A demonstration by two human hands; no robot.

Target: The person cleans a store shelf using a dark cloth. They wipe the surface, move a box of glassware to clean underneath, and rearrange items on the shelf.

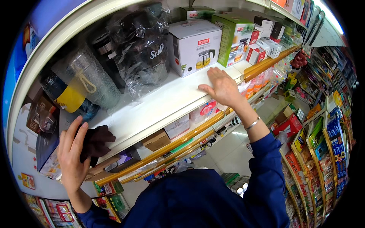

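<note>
My left hand (72,154) is at the left end of a white shelf (159,105), fingers apart, beside a crumpled dark cloth (98,141); whether it touches the cloth I cannot tell. My right hand (222,85) lies palm down near the shelf's front edge, thumb spread, holding nothing. Just behind it stand a white teapot box (196,48) and a green and white box (235,40). Further left, a dark container in clear plastic wrap (145,54), a textured bottle in a clear bag (97,77) and a bottle with a yellow band (70,98) stand on the shelf.
A dark box (47,154) and a clear glass vessel (47,122) are by the left end. Small red and white boxes (255,54) stand at the right. Lower shelves with gold-coloured front rails (171,151) hold cartons. Racks of packaged goods (319,159) stand across the aisle.
</note>
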